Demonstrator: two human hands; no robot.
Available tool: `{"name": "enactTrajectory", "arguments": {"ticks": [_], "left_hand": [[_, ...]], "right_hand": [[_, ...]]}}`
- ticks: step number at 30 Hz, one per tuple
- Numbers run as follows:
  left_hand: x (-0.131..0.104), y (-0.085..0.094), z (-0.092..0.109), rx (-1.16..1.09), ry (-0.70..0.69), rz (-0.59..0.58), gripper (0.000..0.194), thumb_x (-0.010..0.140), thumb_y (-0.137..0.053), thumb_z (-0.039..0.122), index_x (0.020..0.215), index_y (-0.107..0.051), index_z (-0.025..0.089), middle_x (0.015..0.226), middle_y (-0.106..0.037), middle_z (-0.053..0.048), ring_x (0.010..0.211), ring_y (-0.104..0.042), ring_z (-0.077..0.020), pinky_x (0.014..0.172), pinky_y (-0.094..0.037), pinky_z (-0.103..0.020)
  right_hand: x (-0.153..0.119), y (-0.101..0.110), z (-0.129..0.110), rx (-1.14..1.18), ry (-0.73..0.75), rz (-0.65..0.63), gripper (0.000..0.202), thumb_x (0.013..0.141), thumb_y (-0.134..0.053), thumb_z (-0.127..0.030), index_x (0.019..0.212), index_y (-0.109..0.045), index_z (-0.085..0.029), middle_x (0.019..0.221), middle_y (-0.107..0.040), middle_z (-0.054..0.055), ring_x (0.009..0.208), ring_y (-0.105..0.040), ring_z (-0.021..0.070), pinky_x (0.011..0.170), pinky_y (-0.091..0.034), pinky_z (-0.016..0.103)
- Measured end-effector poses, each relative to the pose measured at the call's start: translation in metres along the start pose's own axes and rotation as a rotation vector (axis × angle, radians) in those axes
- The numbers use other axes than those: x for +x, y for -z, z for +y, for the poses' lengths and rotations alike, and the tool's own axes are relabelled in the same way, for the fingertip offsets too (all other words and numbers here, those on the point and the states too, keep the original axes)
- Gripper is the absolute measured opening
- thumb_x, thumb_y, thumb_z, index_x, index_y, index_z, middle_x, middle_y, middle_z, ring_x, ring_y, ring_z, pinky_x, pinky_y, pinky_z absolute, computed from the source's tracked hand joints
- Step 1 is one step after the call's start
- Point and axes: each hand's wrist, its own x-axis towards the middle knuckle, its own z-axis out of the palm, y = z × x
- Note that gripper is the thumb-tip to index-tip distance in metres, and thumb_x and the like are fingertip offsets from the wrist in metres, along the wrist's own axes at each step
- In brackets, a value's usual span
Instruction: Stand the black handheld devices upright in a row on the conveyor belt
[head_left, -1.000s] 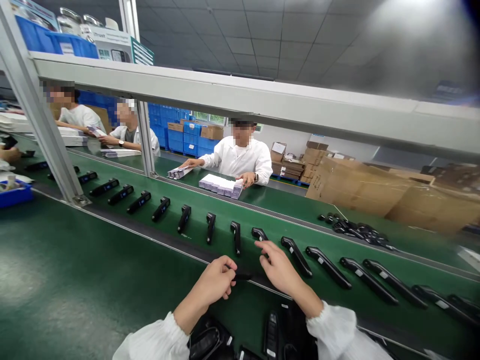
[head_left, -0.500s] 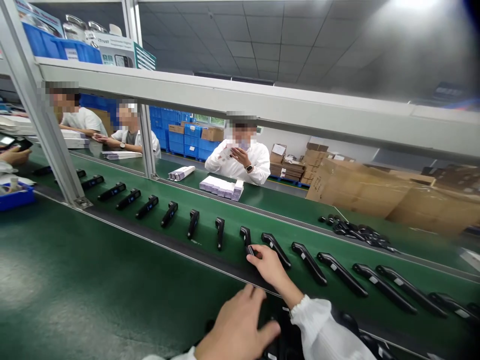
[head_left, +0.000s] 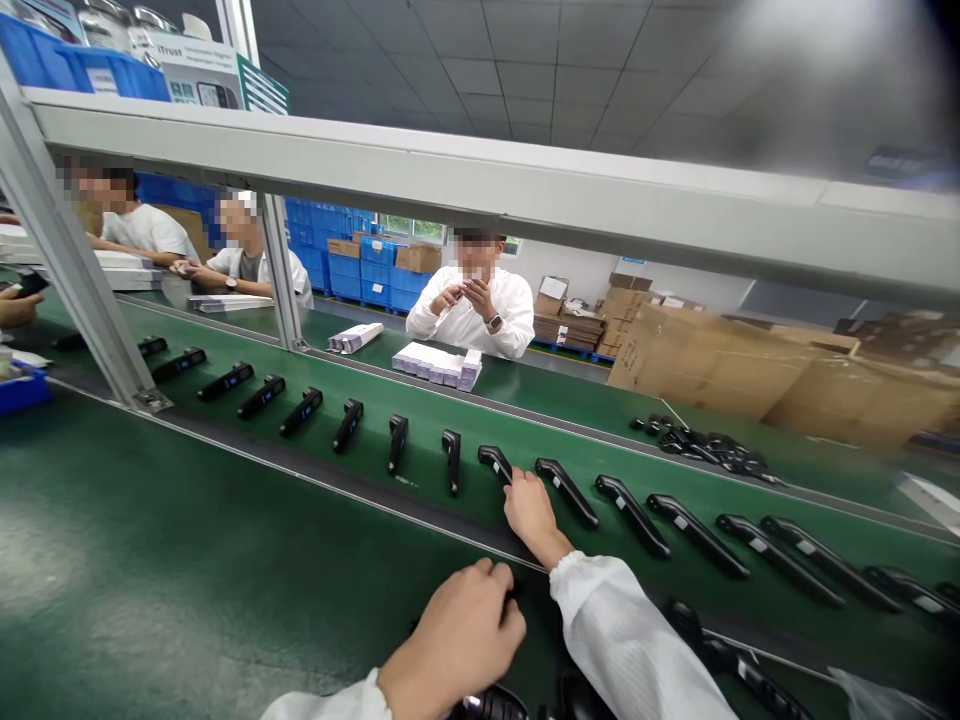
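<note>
Head view is showing the left hand (head_left: 457,640) curling loosely, gripping nothing visible, while the right hand (head_left: 531,512) is touching a black handheld device (head_left: 496,464) on the green conveyor belt (head_left: 420,470); its fingertips could be nudging it askew against the neighbouring device (head_left: 567,491).

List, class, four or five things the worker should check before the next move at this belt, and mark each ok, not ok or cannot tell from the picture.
1. Right hand on the black handheld device it reaches for: ok, fingertips touch its near end.
2. That device lined up with the row of black devices on the green belt: ok.
3. Left hand free: cannot tell, fingers curled at the belt's near edge.
4. Gap to the neighbouring device: ok, they lie apart.
5. Co-worker's hands off the belt: ok, raised.
</note>
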Motion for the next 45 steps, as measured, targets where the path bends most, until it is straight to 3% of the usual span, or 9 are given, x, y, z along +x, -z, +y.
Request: {"name": "enactTrajectory", "arguments": {"ticks": [5,9,12,15,19,25,37,41,45], "left_hand": [[0.014,0.041,-0.027,-0.130,0.085,0.098,0.029,0.092,-0.034,0.025,0.077,-0.059,0.022,0.074,-0.066,-0.005,0.075,-0.064,-0.0239,0.070,-0.044,-0.033],[0.016,0.062,-0.041,-0.262,0.083,0.045,0.032,0.095,-0.032,0.033,0.078,-0.056,0.022,0.075,-0.067,-0.003,0.068,-0.066,-0.0203,0.062,-0.045,-0.028],[0.011,0.070,-0.046,-0.321,0.086,0.022,0.034,0.095,-0.033,0.040,0.083,-0.058,0.021,0.078,-0.068,-0.003,0.069,-0.066,-0.0202,0.062,-0.046,-0.028],[0.001,0.080,-0.053,-0.251,0.103,-0.026,0.031,0.083,-0.059,0.047,0.100,-0.064,0.022,0.094,-0.069,-0.005,0.081,-0.065,-0.0241,0.065,-0.046,-0.028],[-0.009,0.085,-0.062,-0.052,0.119,-0.224,0.070,0.059,-0.083,0.037,0.125,-0.062,0.028,0.120,-0.063,-0.009,0.101,-0.063,-0.0324,0.075,-0.048,-0.033],[-0.007,0.066,-0.068,0.171,-0.115,-0.362,0.009,0.068,-0.076,0.023,0.073,-0.073,0.030,0.080,-0.067,-0.001,0.080,-0.066,-0.0263,0.062,-0.044,-0.031],[-0.016,0.075,-0.078,0.044,0.008,-0.138,0.005,0.073,-0.064,0.022,0.073,-0.064,0.027,0.070,-0.068,-0.001,0.070,-0.063,-0.0247,0.060,-0.043,-0.033],[-0.016,0.081,-0.075,-0.079,0.048,-0.063,0.005,0.079,-0.061,0.024,0.079,-0.065,0.027,0.064,-0.065,0.001,0.070,-0.061,-0.0232,0.074,-0.046,-0.036],[-0.011,0.083,-0.071,-0.281,0.083,-0.011,0.008,0.085,-0.054,0.027,0.086,-0.062,0.026,0.066,-0.063,0.002,0.065,-0.059,-0.0182,0.072,-0.044,-0.032]], "right_hand": [[-0.015,0.035,0.005,0.254,0.137,0.079,0.044,0.101,-0.036,-0.032,0.137,-0.055,-0.013,0.139,-0.054,0.017,0.127,-0.050,0.0284,0.106,-0.038,0.040],[-0.041,0.065,-0.009,0.717,0.446,-0.323,0.041,0.094,-0.053,-0.043,0.127,-0.064,-0.022,0.120,-0.068,0.007,0.107,-0.064,0.0212,0.095,-0.048,0.033],[-0.052,0.068,-0.023,0.728,0.515,-0.464,0.027,0.088,-0.062,-0.036,0.111,-0.071,-0.024,0.101,-0.073,0.002,0.090,-0.066,0.0183,0.082,-0.051,0.030],[-0.042,0.051,-0.030,0.729,0.392,-0.367,0.019,0.084,-0.062,-0.027,0.100,-0.071,-0.022,0.092,-0.072,0.001,0.078,-0.065,0.0160,0.073,-0.051,0.026],[-0.020,0.022,-0.031,0.616,0.237,-0.154,0.018,0.081,-0.054,-0.019,0.091,-0.069,-0.022,0.092,-0.071,0.002,0.078,-0.067,0.0184,0.074,-0.052,0.029],[-0.015,0.003,-0.017,0.504,0.245,0.043,0.037,0.089,-0.042,-0.029,0.115,-0.065,-0.017,0.113,-0.065,0.014,0.105,-0.064,0.0283,0.095,-0.047,0.040],[-0.028,-0.024,0.026,0.174,0.164,-0.063,0.034,0.091,-0.034,-0.033,0.109,-0.059,-0.019,0.113,-0.064,0.017,0.074,-0.068,0.0245,0.055,-0.047,0.034],[-0.021,-0.029,0.037,0.099,0.144,-0.056,0.049,0.093,-0.031,-0.027,0.138,-0.045,-0.011,0.114,-0.066,0.021,0.092,-0.069,0.0301,0.065,-0.052,0.036],[-0.017,-0.023,0.032,-0.145,0.215,0.024,0.047,0.096,-0.028,-0.018,0.132,-0.053,-0.001,0.114,-0.067,0.025,0.105,-0.064,0.0337,0.084,-0.049,0.039]]}}
